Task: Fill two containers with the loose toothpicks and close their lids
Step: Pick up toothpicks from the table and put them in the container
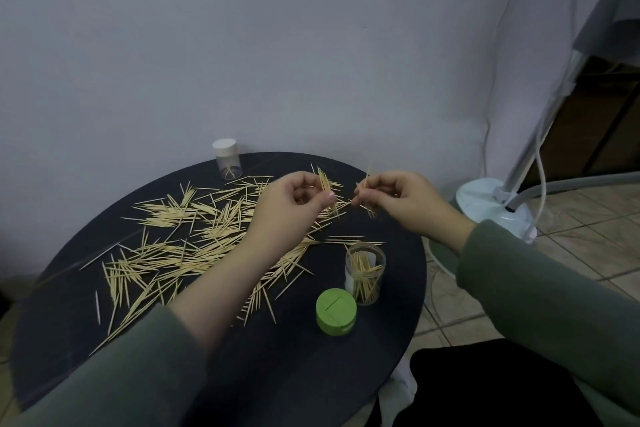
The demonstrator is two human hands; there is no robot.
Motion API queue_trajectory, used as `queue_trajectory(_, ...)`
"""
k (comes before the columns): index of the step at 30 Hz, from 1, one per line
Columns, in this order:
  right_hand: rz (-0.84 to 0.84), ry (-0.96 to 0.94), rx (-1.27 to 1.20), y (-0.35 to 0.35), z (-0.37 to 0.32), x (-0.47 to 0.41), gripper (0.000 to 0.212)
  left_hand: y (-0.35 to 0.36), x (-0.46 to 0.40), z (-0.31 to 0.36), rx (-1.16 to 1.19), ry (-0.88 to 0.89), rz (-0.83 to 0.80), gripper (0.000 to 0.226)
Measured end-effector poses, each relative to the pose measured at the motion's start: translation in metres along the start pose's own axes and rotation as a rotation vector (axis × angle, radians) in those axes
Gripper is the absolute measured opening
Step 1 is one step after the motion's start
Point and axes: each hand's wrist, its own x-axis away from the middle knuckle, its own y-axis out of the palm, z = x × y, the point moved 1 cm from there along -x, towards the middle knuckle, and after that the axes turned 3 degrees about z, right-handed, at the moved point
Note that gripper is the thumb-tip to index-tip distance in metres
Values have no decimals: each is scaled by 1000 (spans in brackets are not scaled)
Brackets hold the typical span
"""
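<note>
Loose toothpicks (180,246) lie scattered over the left and middle of a round dark table (277,357). My left hand (294,201) is raised above the far side of the table and pinches a small bundle of toothpicks upright. My right hand (398,198), close beside it, grips a few toothpicks between thumb and fingers. An open clear container (364,274) partly filled with toothpicks stands near the table's right edge. Its green lid (336,311) lies just to the left in front. A second clear container with a white lid (227,159) stands at the far edge, holding a few toothpicks.
A pale wall rises right behind the table. To the right on the tiled floor stands a white fan base (495,201) with a pole and cables. My green sleeves (554,295) reach over the near table edge.
</note>
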Motion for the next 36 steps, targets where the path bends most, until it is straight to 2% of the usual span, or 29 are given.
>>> queue_trajectory(4,-184,9,-142,-3,1,8,9,4,13,7,83,-44,-98,15)
queue_trajectory(7,-296,38,-169,-4,2,16,15,7,19,4,34,-34,-163,8)
queue_trajectory(11,-376,63,-136,-4,4,20,12,11,24,-2,-67,-53,-190,6)
queue_trajectory(16,-388,57,-4,-7,4,21,12,15,27,-8,-209,-84,-219,12)
queue_trajectory(22,-431,32,66,-10,6,20,16,15,25,-10,-161,-35,-319,20)
queue_trajectory(25,-419,45,-22,-8,8,18,24,12,21,-13,-115,-32,-274,14)
queue_trajectory(27,-339,76,-38,-6,11,14,35,10,15,-20,-117,-56,-200,13)
queue_trajectory(28,-292,89,22,-4,13,11,36,9,13,-25,-151,-61,-168,13)
queue_trajectory(31,-237,119,333,1,23,5,15,5,5,-41,-433,-23,-142,11)
queue_trajectory(34,-290,136,601,7,33,1,31,3,0,-57,-795,27,-192,25)
queue_trajectory(36,-326,127,756,13,35,-2,39,4,-1,-65,-938,79,-210,32)
